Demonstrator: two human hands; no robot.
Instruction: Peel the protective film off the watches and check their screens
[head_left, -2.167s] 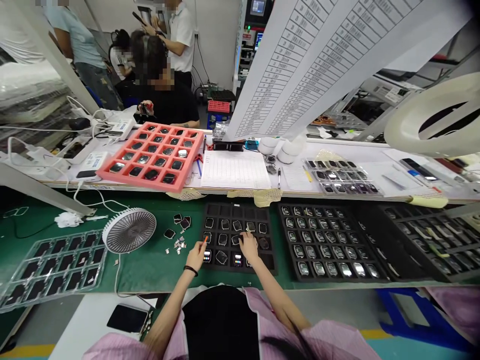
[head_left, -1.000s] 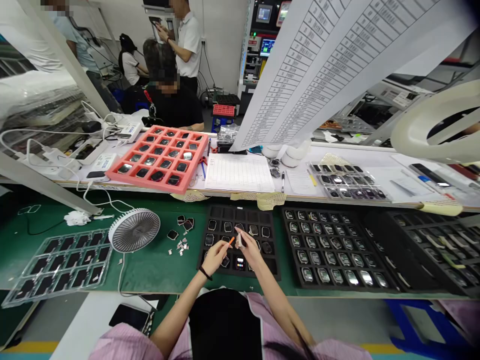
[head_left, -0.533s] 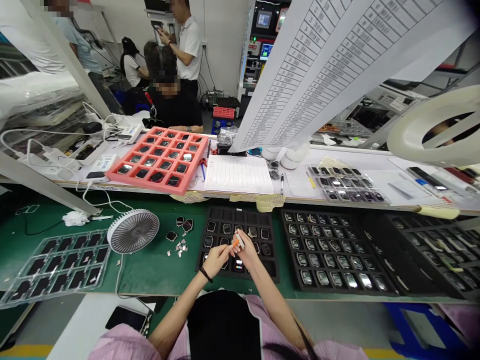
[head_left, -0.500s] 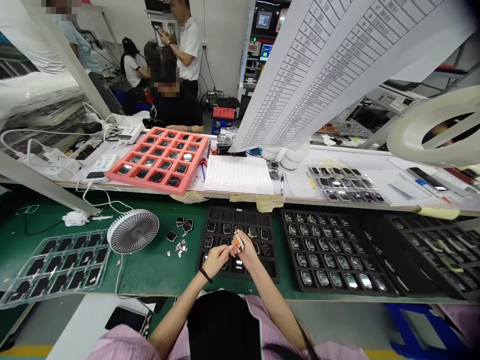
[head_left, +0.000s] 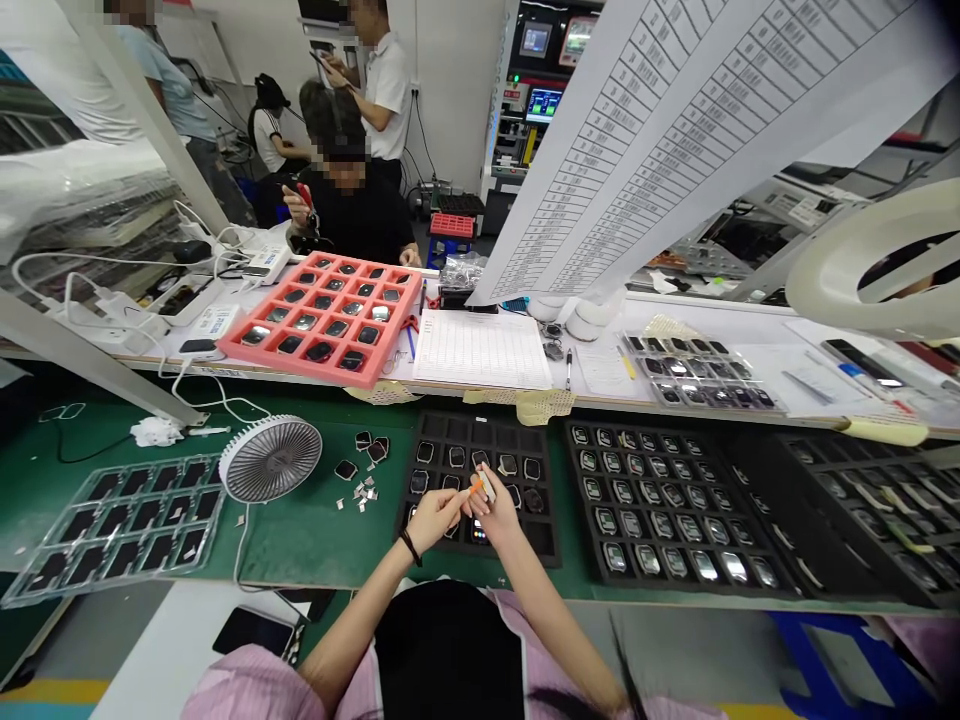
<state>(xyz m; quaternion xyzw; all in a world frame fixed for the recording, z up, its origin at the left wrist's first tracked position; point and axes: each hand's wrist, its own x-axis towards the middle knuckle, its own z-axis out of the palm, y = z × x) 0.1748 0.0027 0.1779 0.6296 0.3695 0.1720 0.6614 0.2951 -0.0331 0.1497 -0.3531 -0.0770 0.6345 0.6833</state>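
- left hand [head_left: 435, 522]: fingers pinch a slim orange plastic stick [head_left: 475, 486], its tip just beside a small white piece [head_left: 487, 486]
- right hand [head_left: 493, 510]: fingertips pressed together on that piece (too small to identify), above a black foam tray [head_left: 480, 428]

My sleeve [head_left: 247, 685] is pink cloth, matt. The nearest tray [head_left: 450, 428] is matt black foam. Next tray's watch cases [head_left: 705, 565]: glossy metal. Bench mat [head_left: 315, 540]: smooth green. Sheet [head_left: 480, 350]: matt white paper.

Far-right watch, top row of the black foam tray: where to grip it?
Pinch the watch by its two long sides, coming straight down: it seems to lie flat in its pocket of the black foam tray, so the top is open.
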